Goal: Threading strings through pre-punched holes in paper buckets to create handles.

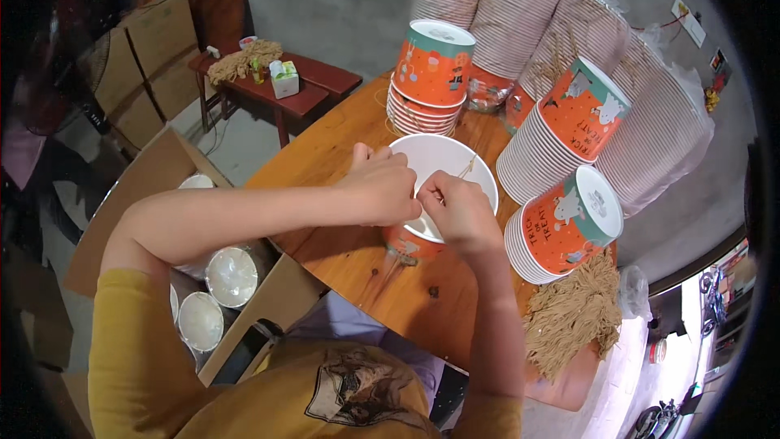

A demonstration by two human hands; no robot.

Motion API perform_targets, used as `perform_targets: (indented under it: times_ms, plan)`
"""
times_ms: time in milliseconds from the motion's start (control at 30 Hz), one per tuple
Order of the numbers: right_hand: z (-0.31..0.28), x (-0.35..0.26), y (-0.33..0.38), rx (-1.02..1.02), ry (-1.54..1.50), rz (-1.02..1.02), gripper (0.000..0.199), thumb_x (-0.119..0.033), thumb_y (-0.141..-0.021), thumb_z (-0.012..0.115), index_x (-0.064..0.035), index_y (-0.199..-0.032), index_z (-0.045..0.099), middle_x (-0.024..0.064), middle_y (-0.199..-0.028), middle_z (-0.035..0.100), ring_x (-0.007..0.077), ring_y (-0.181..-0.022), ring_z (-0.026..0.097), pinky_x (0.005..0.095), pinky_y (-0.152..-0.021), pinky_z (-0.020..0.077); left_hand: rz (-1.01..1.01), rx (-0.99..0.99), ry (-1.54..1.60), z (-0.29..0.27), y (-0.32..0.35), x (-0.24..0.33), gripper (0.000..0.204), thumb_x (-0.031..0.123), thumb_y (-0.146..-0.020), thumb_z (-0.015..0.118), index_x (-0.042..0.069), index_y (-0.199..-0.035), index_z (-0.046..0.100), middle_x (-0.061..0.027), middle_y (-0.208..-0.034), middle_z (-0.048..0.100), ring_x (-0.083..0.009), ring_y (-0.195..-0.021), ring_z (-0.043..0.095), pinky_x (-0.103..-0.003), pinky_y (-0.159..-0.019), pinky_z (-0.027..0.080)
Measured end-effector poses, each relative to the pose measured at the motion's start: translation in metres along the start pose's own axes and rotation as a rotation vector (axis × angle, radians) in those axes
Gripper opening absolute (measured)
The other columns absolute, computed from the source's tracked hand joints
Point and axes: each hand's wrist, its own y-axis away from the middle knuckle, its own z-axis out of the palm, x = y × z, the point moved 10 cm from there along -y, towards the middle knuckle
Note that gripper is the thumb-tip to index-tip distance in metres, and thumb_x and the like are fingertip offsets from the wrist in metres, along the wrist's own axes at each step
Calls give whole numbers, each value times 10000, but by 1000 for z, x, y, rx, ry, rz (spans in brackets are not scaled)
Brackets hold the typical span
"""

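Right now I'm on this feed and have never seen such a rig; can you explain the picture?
There's no machine: these are a person's bare left hand and right hand. A fisheye camera on the head looks down, bending edges. The hands meet over an open bucket, with a thin tan cord showing beside the right hand; fingers hide exactly what's gripped. Around it on the wooden table are upturned orange bucket stacks and a tan cord bundle.

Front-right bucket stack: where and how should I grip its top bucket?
Probably the top bucket, around its wall just below the base, coming from above: it stands bottom up, narrower end clear, while its wide end sits against the nested rims below.
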Motion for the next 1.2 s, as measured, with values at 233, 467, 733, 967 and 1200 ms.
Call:
perform_targets:
  times_ms: [233, 467, 733, 967, 1200]
  plan:
    - [-15, 16, -4, 180, 226, 161, 221, -176, -862, 538, 31, -864, 613, 257, -839, 655, 433, -819, 639, 501, -762, 506, 45, -210, 93, -4, 5, 8, 204, 261, -791, 580, 62, -796, 625, -106, -857, 599, -274, -893, 559, -419, -914, 297]
    - [-10, 12, -4, 126, 252, 142, 242, -176, -878, 501, 29, -867, 629, 256, -883, 661, 439, -854, 641, 504, -784, 503, 683, 117, -46, -27, 46, 39, 136, 168, -831, 571, 67, -913, 529, -98, -897, 532, -272, -948, 523, -431, -941, 304]
    - [-46, -16, 30, 146, -135, -252, 322, -287, -814, 728, -28, -993, 661, 109, -792, 555, 259, -749, 563, 370, -695, 461, 757, 340, -75, -47, 68, 31, 147, 63, -815, 605, 52, -922, 505, -121, -965, 480, -310, -999, 486, -428, -956, 338]
    - [-32, -49, 38, -65, -181, -441, 151, -103, -803, 714, -34, -913, 637, 29, -765, 552, 136, -683, 532, 260, -635, 438, 814, 394, 89, -92, 60, 10, 169, 62, -829, 613, 76, -955, 502, -115, -1038, 487, -294, -1053, 474, -434, -961, 329]
    - [-28, -6, -93, -54, -1016, -86, 81, -146, -938, 597, -86, -922, 545, -9, -757, 584, 67, -617, 564, 205, -581, 464, 287, 959, 964, -198, 71, -141, 242, 86, -956, 508, 65, -1197, 519, -23, -1110, 553, -100, -1030, 528, -252, -935, 402]
